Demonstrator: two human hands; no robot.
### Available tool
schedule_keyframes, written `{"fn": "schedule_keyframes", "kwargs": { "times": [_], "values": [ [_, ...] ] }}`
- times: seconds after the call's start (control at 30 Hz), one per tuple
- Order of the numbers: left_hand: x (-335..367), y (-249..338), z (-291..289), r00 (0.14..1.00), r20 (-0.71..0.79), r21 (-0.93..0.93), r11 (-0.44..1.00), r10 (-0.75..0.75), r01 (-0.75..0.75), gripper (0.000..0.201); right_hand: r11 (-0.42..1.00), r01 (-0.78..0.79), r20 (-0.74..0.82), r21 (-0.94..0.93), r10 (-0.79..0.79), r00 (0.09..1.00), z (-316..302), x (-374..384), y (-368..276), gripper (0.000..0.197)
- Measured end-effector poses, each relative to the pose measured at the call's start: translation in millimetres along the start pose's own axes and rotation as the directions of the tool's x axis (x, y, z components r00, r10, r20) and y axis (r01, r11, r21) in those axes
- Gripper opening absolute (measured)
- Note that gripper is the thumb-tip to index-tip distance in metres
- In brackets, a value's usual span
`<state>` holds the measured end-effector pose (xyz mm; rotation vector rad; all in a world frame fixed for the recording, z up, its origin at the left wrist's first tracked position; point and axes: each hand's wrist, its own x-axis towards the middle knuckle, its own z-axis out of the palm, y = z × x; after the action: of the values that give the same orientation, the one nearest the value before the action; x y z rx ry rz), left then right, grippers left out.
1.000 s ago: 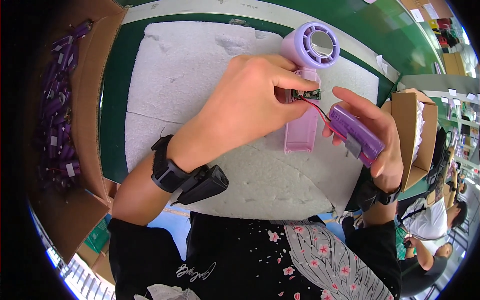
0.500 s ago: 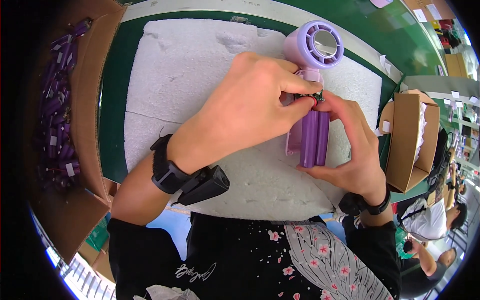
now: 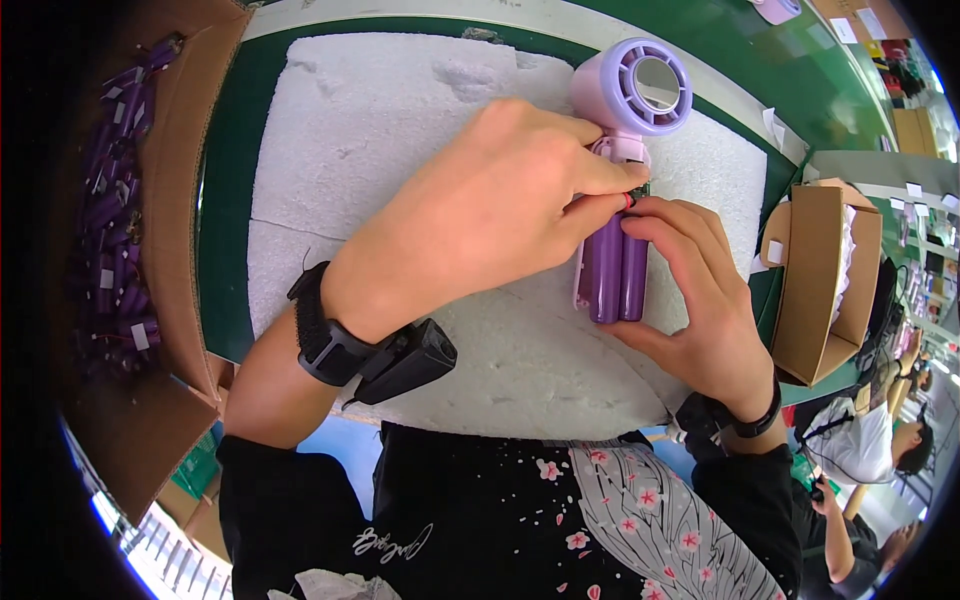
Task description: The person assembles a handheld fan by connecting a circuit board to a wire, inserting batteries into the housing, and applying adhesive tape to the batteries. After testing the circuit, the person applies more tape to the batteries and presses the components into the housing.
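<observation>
A lilac handheld fan [image 3: 632, 88] lies on a white foam slab, its handle shell [image 3: 580, 285] open toward me. Two joined purple battery cells [image 3: 618, 268] lie lengthwise over the shell. My left hand [image 3: 480, 200] reaches across from the left, thumb and index finger closed at a small green circuit board [image 3: 642, 188] by the cells' far end. A bit of red shows at those fingertips, and most of the board is hidden. My right hand [image 3: 705, 300] grips the cells from the right, fingers at their far end and thumb at the near end.
The foam slab [image 3: 340, 130] rests on a green tabletop [image 3: 722, 55]. Left of it, a cardboard box [image 3: 185, 190] holds many purple battery packs [image 3: 115, 215]. An open cardboard box [image 3: 800, 290] stands at right. Other people [image 3: 865, 440] are farther off at right.
The battery cells have shifted left and slightly away from me, now lying more over the handle shell. My right fingers have moved left with them, over the cells' far end.
</observation>
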<state>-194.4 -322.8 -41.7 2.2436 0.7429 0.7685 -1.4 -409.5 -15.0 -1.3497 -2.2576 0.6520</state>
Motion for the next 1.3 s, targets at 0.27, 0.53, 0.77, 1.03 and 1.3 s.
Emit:
{"fn": "schedule_keyframes", "kwargs": {
  "times": [0.27, 0.53, 0.77, 1.03, 1.3],
  "values": [
    [1.2, 2.1, -6.5, 0.998, 0.048, 0.024, 0.999, 0.028, -0.029, 0.026, 0.997, -0.034, -0.051, 0.068, 0.038, 0.998, 0.3, -5.3, -2.3, 0.063],
    [-0.1, -5.5, -5.5, 0.997, -0.004, -0.014, 0.997, 0.071, -0.071, 0.024, 1.0, 0.019, -0.099, 0.003, -0.019, 0.995, 5.1, -4.1, -1.3, 0.051],
    [-0.1, -4.7, -6.1, 0.999, 0.036, -0.073, 0.997, -0.025, 0.028, 0.022, 0.996, 0.063, -0.124, -0.064, -0.071, 0.99, 9.6, -6.7, 1.6, 0.043],
    [0.1, -3.7, -7.3, 0.993, 0.071, -0.099, 0.99, -0.094, 0.1, 0.029, 0.991, -0.095, -0.146, 0.094, 0.109, 0.983, 11.5, -4.3, -0.5, 0.043],
    [-0.2, 1.4, -7.7, 0.985, 0.103, -0.152, 0.976, -0.141, 0.155, 0.045, 0.974, -0.173, -0.19, 0.144, 0.198, 0.962, 7.9, 11.8, -2.6, 0.048]
  ]
}}
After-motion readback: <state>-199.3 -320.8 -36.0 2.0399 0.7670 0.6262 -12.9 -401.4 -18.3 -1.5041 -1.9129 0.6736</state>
